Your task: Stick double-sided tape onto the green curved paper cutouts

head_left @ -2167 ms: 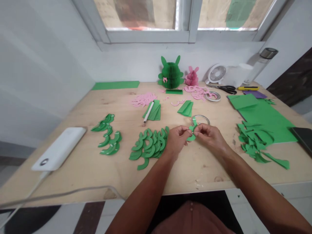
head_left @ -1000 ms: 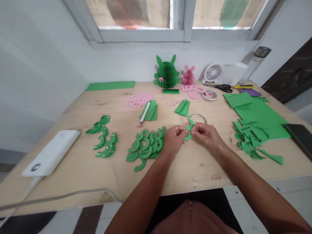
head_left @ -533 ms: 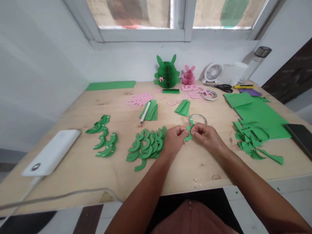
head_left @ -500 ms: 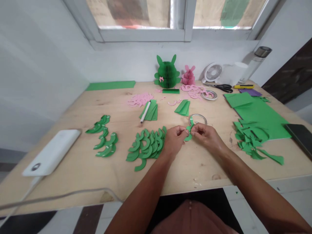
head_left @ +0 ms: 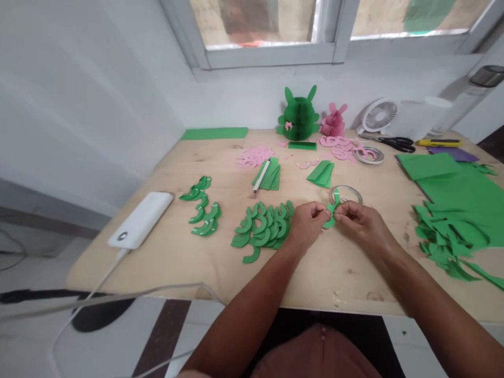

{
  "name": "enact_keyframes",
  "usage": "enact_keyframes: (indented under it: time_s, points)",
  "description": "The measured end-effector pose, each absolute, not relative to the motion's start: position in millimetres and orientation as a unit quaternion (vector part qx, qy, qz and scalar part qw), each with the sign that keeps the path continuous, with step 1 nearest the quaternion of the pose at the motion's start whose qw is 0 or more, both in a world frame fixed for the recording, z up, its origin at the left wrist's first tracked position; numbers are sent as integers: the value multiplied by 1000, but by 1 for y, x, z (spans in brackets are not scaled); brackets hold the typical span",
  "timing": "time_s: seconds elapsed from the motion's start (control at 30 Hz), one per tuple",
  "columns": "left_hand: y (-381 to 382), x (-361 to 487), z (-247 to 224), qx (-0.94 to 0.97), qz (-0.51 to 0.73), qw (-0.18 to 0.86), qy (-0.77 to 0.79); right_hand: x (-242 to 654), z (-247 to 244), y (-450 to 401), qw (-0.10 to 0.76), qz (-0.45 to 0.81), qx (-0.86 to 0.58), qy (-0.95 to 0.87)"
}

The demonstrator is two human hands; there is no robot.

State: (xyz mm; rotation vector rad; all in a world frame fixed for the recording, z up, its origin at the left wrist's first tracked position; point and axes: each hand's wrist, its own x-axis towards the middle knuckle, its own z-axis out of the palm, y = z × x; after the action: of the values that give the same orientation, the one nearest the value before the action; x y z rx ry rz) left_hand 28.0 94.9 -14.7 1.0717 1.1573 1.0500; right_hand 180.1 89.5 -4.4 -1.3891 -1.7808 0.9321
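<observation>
Between my two hands is a small curved green paper cutout (head_left: 329, 223), with a pale strip on its upper end. My left hand (head_left: 311, 223) pinches it from the left, and my right hand (head_left: 356, 218) pinches it from the right. Just behind the fingers lies a roll of tape (head_left: 346, 189), partly covered by the cutout. A heap of curved green paper pieces (head_left: 263, 228) spreads beside my left wrist. Farther left is a smaller group of green curved pieces (head_left: 207, 223) bearing whitish strips.
A white power bank (head_left: 142, 220) with a cable lies at left. Green paper scraps (head_left: 444, 236) and green sheets (head_left: 464, 181) cover the right side. Behind stand a green honeycomb paper figure (head_left: 300, 118), a pink one (head_left: 333, 121), a small fan (head_left: 379, 115) and black scissors (head_left: 397, 143).
The camera view has turned left, so everything sits farther right in the picture. Both hands still hold the green cutout in nearly the same pose.
</observation>
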Motion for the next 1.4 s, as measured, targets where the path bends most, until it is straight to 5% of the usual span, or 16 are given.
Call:
enact_keyframes:
  time_s: [1.4]
  points:
    - [94, 26, -13, 475, 453, 581, 481, 180, -9, 91, 345, 376, -534, -674]
